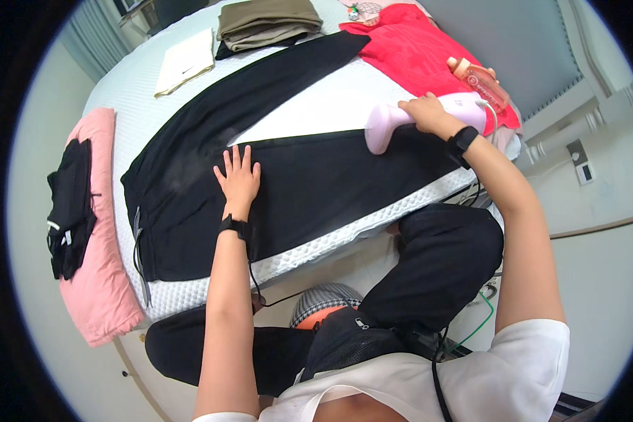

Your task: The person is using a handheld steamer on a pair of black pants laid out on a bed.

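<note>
Black trousers point(316, 186) lie spread on the white quilted bed, one leg along the near edge and the other angled toward the far side. My left hand point(239, 179) rests flat on the trousers near the crotch, fingers spread. A pale pink handheld garment steamer point(464, 109) is in my right hand point(430, 116), fingers wrapped round its handle. Its wide head points left, over the near trouser leg toward the hem; whether it touches the cloth I cannot tell. The waistband with its drawstring point(138, 232) lies at the left.
Folded brown and dark clothes point(267, 21) and a cream folded garment point(185, 63) lie at the back. A red garment point(394, 49) and a pink bottle point(487, 88) are at the far right. A pink bolster point(102, 295) with a black garment point(72, 204) borders the left.
</note>
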Tool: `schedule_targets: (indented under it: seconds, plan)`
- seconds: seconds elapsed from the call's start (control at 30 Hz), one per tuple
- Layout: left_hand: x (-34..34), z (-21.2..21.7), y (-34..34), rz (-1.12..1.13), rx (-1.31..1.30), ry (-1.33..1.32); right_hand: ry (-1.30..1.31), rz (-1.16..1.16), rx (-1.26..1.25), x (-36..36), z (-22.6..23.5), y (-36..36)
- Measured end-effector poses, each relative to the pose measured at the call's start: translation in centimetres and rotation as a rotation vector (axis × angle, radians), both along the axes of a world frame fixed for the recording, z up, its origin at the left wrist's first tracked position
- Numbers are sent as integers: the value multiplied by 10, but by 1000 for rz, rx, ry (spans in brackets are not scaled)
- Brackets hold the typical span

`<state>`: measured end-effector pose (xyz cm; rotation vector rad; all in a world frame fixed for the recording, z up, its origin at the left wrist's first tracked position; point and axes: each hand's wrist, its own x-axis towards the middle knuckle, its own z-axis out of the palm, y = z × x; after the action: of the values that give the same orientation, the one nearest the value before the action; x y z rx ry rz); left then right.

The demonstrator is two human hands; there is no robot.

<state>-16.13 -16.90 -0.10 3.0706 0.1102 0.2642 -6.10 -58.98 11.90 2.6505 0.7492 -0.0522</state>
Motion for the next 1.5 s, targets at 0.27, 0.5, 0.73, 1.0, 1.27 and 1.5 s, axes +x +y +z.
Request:
schedule_targets:
  seconds: [0.27,0.5,0.73,1.0,1.27,1.5]
  plan:
    - [18,-7,6,78,71,246,49,-105,-45,-2,7,-36]
    - [16,-5,8,66,84,240,15,-249,-73,0,13,-122]
    - [19,0,8,59,57,278,-7,-319,-157,-1,20,-161]
    - [-2,2,-1,12,165,121,-126,-193,-152,-31,19,-168]
    - [-80,-10,-65,306,28,215,-126,-233,29,-55,-10,-214]
    - [-98,-23,-59,226,54,-109,-149,-173,12,-73,8,-184]
